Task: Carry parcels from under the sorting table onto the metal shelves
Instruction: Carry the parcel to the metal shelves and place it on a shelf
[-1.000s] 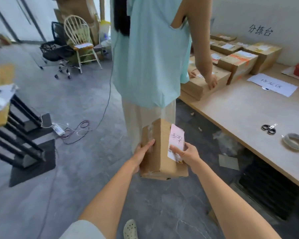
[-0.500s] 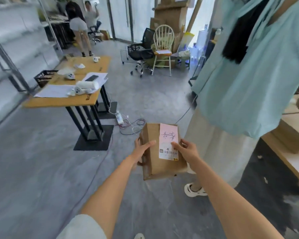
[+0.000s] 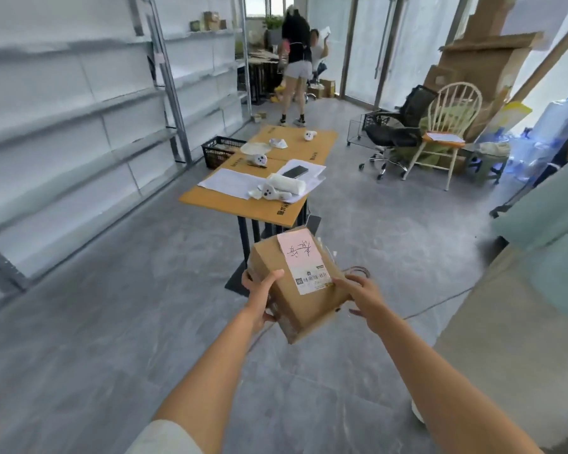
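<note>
Both hands, left hand point(image 3: 259, 294) and right hand point(image 3: 363, 296), clamped the tilted cardboard parcel point(image 3: 297, 283) from opposite sides, right of the metal shelves point(image 3: 79, 126); levelling it would likely ease shelving.

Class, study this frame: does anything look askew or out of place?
The parcel sits tilted between the left hand and right hand, its pink label running diagonally. A cable trails loose across the floor.
</note>
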{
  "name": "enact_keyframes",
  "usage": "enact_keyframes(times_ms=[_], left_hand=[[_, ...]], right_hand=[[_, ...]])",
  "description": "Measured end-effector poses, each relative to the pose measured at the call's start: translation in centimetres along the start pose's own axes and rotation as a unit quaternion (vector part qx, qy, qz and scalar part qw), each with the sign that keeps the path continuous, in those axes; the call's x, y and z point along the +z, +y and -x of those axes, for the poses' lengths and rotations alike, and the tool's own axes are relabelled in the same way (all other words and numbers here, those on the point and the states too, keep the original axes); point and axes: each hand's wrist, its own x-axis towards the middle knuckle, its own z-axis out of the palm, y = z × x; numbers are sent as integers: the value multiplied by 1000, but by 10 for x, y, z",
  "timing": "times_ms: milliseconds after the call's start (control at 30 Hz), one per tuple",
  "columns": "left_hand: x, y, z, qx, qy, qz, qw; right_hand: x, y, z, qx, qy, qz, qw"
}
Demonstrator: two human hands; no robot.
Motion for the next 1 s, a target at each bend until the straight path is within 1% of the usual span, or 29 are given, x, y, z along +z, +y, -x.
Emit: enact_keyframes(times_ms=[100,200,300,367,500,600,667,833,933,1000], left_hand=[[-26,17,-18,3,62,46,997],[-43,37,-30,24,110,109,988],[-54,57,-40,30,114,169,979],[-65,67,-58,42,134,170,975],[-101,96,-103,80,217,211,950],[-126,123,-130,79,259,198,942],[-142,142,-147,78,263,169,947],[-185,181,-183,62,239,128,960],[-210,206,-193,66,256,155,952],[-233,220,-201,70,261,158,950]], right_hand=[[46,-19,-30,37,-53,7,998],[89,-38,-51,79,-130,-12,988],[130,-55,-74,106,-193,-48,974],[152,-68,-94,116,-229,-64,964],[185,-104,-146,101,-256,-67,959],[208,-138,-186,94,-291,-42,951],[223,-162,-210,82,-307,-20,948],[264,-231,-261,22,-354,72,932],[296,-275,-283,-15,-372,137,918],[325,-299,-298,-36,-395,187,899]])
